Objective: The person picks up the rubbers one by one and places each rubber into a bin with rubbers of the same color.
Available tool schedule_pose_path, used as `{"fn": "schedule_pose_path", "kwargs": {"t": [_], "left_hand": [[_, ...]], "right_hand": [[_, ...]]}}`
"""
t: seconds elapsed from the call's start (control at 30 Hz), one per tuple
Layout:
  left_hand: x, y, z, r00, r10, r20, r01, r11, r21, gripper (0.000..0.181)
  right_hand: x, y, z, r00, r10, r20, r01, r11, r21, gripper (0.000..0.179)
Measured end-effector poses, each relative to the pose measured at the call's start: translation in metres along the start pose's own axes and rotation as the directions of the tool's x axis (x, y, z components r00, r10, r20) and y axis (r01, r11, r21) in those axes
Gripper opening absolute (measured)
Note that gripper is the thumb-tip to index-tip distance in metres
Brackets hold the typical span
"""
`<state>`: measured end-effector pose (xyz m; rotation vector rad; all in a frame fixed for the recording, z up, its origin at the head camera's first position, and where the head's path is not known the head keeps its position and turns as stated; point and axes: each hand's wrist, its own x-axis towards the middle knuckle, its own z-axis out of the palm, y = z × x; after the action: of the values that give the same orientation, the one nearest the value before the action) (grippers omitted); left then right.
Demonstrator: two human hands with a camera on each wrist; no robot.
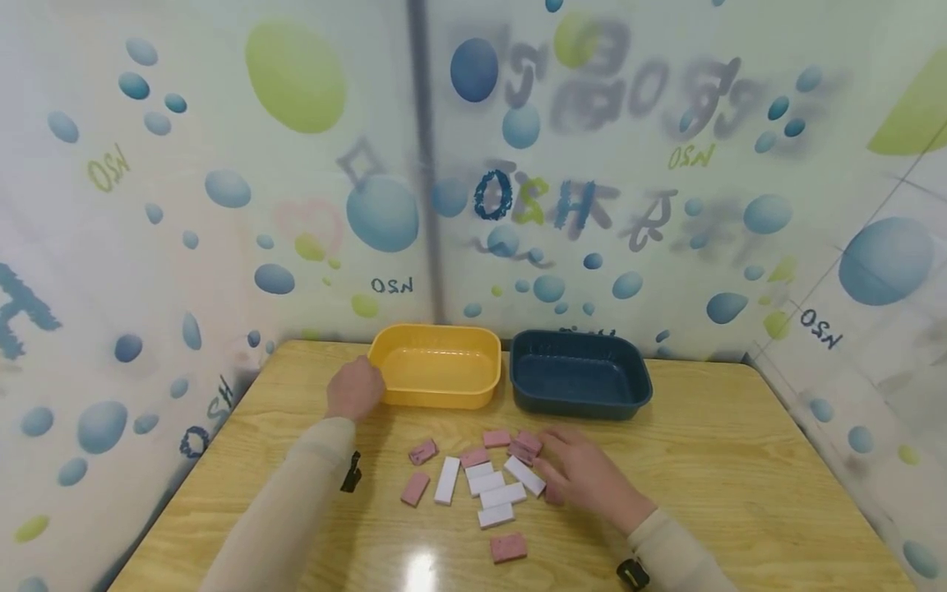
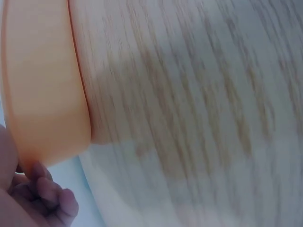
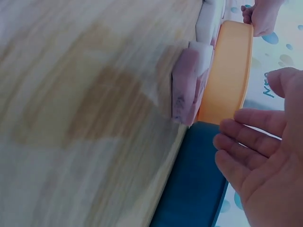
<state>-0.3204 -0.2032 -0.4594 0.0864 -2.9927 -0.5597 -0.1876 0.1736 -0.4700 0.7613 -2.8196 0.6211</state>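
Observation:
My left hand (image 1: 357, 389) grips the left end of a yellow plastic bin (image 1: 441, 398). The left wrist view shows curled fingertips (image 2: 56, 195) at the rim of the bin, which looks orange there. My right hand (image 1: 584, 477) is held over the right side of a group of small blocks, fingers loosely bent, with nothing in its palm. Nearest its fingertips are a pink block (image 1: 524, 446) and a white block (image 1: 524, 476). Another pink block (image 1: 553, 493) is partly hidden under the hand. In the right wrist view, the thumb stands apart from the fingers (image 3: 241, 146).
A dark blue bin (image 1: 580, 405) stands right of the yellow one at the table's back edge. Several white blocks (image 1: 503, 495) lie clustered mid-table, with pink blocks around them, one pink block (image 1: 508, 548) nearer the front. Behind the wooden table (image 1: 740, 460) hangs a patterned curtain (image 1: 311, 205).

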Motion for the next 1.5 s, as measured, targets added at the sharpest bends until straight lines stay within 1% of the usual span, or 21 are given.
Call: {"fn": "schedule_pose_path", "kwargs": {"t": [0.1,0.17,0.37,0.53,0.73,0.87,1.03,1.23,1.5], "left_hand": [[-0.001,0.002,0.000,0.999,-0.010,-0.030,0.010,1.000,-0.022,0.026],[-0.001,0.004,0.000,0.999,-0.012,-0.046,0.011,0.999,-0.031,0.025],[-0.004,0.007,0.000,0.996,-0.030,-0.082,0.025,0.998,-0.055,0.021],[-0.003,0.007,0.002,0.994,-0.061,-0.092,0.052,0.995,-0.090,0.021],[-0.002,0.008,0.001,0.990,-0.109,-0.088,0.095,0.985,-0.145,0.019],[-0.002,0.008,0.001,0.989,-0.133,-0.062,0.121,0.978,-0.168,0.018],[-0.001,0.009,0.000,0.988,-0.148,-0.034,0.139,0.974,-0.176,0.018],[-0.001,0.009,-0.002,0.987,-0.158,-0.037,0.149,0.972,-0.182,0.018],[-0.001,0.011,0.000,0.985,-0.166,-0.045,0.157,0.975,-0.158,0.019]], "right_hand": [[-0.001,-0.001,0.002,0.999,0.018,0.042,-0.018,1.000,-0.007,0.038],[-0.001,0.000,0.004,0.998,0.014,0.060,-0.014,1.000,-0.012,0.034],[-0.002,0.000,0.010,0.998,-0.043,0.043,0.045,0.998,-0.036,0.013],[-0.003,-0.002,0.013,0.998,-0.046,0.046,0.047,0.999,-0.022,0.006],[-0.006,-0.004,0.014,0.997,-0.070,0.012,0.071,0.997,-0.025,0.006],[-0.006,-0.004,0.017,0.998,-0.067,0.013,0.068,0.997,-0.029,0.008],[-0.004,-0.003,0.018,0.998,-0.050,0.032,0.051,0.998,-0.030,0.011],[-0.003,-0.004,0.017,0.998,-0.049,0.047,0.050,0.999,-0.021,0.016],[-0.004,-0.002,0.019,0.997,-0.043,0.057,0.045,0.999,-0.018,0.015]]}}
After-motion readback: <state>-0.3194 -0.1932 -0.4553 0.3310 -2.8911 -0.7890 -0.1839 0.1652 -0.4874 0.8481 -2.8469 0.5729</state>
